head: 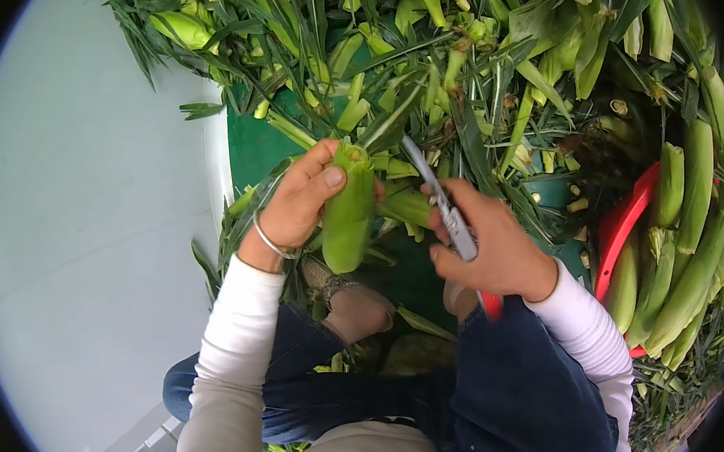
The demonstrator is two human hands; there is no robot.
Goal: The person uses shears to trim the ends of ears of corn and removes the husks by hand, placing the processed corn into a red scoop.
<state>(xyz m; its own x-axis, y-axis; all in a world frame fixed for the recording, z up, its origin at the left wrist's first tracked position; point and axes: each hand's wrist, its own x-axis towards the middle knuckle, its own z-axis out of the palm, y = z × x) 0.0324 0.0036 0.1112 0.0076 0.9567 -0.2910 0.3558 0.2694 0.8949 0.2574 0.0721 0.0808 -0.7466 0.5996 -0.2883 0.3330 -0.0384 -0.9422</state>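
My left hand [308, 195] grips an ear of corn [350, 217] in its green husk, near the upper end. The cut stem face points up and away from me, and the rounded body hangs toward my knees. A long green leaf [395, 121] extends right from behind its top. To the right, my right hand [487, 238] is closed around a hand cutting tool [447, 210] with grey metal and a red handle end. Its narrow tip points up and left, apart from the ear. My fingers hide part of the tool, so its exact type is unclear.
Husks, leaves and stalk pieces [380, 46] cover much of the green floor [259, 138]. At right, a red plastic basket [615, 238] holds several husked-in ears [691, 276]. A pale wall or panel [91, 183] rises on the left. My feet [359, 312] are below my hands.
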